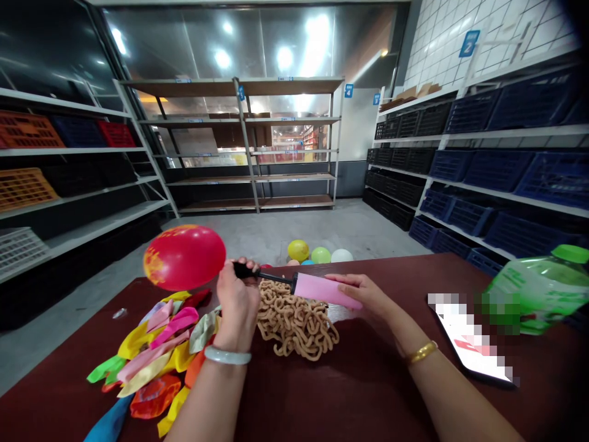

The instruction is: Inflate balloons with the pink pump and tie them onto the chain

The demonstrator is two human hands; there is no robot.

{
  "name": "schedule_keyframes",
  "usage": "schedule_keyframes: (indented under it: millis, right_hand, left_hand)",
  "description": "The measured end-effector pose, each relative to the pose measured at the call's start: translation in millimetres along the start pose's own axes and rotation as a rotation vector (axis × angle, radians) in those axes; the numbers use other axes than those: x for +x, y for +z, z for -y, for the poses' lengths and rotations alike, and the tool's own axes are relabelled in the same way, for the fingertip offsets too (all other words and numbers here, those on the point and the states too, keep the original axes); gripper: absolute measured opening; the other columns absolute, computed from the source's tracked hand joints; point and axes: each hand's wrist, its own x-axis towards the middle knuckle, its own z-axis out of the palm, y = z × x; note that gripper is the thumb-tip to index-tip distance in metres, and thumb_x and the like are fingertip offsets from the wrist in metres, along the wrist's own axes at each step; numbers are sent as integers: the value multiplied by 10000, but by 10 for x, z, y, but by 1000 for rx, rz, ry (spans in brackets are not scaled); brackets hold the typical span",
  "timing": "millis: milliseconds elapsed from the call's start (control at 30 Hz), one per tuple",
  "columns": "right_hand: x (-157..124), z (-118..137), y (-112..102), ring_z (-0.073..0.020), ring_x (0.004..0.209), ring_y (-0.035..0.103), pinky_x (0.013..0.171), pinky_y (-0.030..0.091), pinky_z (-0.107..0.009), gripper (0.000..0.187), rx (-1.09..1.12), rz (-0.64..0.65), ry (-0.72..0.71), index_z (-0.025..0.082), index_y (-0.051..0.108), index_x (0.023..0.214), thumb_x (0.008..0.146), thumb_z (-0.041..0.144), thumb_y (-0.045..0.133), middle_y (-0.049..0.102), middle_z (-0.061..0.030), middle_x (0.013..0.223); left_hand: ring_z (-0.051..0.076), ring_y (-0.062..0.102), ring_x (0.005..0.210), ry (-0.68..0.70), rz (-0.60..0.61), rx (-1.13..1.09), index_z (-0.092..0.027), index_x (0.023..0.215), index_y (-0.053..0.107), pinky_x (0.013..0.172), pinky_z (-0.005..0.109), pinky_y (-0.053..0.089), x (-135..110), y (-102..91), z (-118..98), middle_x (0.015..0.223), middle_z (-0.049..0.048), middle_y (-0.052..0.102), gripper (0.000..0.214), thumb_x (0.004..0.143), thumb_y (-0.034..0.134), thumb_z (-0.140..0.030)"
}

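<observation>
Over the dark red-brown tabletop (pixel 331 393), the left hand (pixel 237 291) is closed round the black handle (pixel 245 270) of a pink cylindrical pump (pixel 317 288); the right hand (pixel 361 290) has its fingers curled over the pump's pink end. A red, yellow-printed balloon (pixel 186 256) sits inflated against the left hand, its neck hidden. Round, filled balloons (pixel 321 255) beyond the far edge seem done; limp multicoloured balloons (pixel 159 347) at left look still to be filled.

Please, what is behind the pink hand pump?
Behind the pink hand pump, a tangled heap of tan rope-like strands shows; beyond the table are a yellow balloon and a green balloon. Whatever the pump covers cannot be seen.
</observation>
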Motion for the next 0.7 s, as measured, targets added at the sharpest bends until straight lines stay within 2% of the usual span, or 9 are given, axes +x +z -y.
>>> schedule_keyframes:
  millis: [100,167,267,400,467,533,600,700]
  right_hand:
    - [30,16,195,-107,596,544,476,439,-224,555,-5,6,-21,240,666,1292,811,515,700,699,-95,1125]
    - [41,11,262,-103,586,542,480,442,-227,572,3,12,-26,249,648,1314,811,517,701,694,-100,1151]
    - [28,-1,208,-92,558,520,479,446,-226,590,54,31,-7,232,641,1321,807,514,709,716,-95,1060]
    - [-10,-39,-84,-93,559,517,479,445,-221,582,98,47,28,212,663,1294,794,502,732,719,-79,941]
    - [-18,-63,-228,-85,516,489,446,419,-216,586,84,24,42,196,677,1275,783,509,739,712,-70,864]
    - [-21,-73,-307,-79,477,461,425,393,-211,594,70,3,57,180,671,1283,795,513,727,691,-53,762]
    - [-24,-60,-290,-80,468,461,425,383,-207,588,57,6,58,174,660,1298,815,506,712,676,-42,713]
    - [-23,-14,-101,-85,518,497,446,402,-205,559,54,36,38,199,661,1298,824,491,710,707,-64,843]
  left_hand:
    - [117,526,589,-89,15,-12,-192,816,479,601,267,430,-230,93,257,688,-20,532,167,765,638,-205]
    - [115,523,585,-122,14,-1,-193,814,476,613,273,437,-290,117,293,682,-22,529,169,768,639,-199]
    - [120,524,578,-90,-11,37,-192,798,471,604,278,438,-164,76,94,671,-22,527,150,765,616,-170]
    - [109,507,559,0,-62,56,-191,773,447,570,256,413,152,-47,-294,646,-33,502,162,741,598,-143]
    - [105,514,570,38,-39,60,-191,782,448,578,252,414,211,-68,-357,658,-38,498,168,747,608,-156]
    - [105,523,582,61,-13,56,-190,791,454,591,256,420,173,-43,-301,672,-38,503,169,758,620,-182]
    - [106,529,586,54,-13,40,-189,791,460,596,260,424,67,8,-156,679,-36,511,168,766,626,-201]
    - [111,534,588,-8,-43,8,-188,799,473,598,266,429,-145,72,125,685,-30,529,161,766,630,-204]
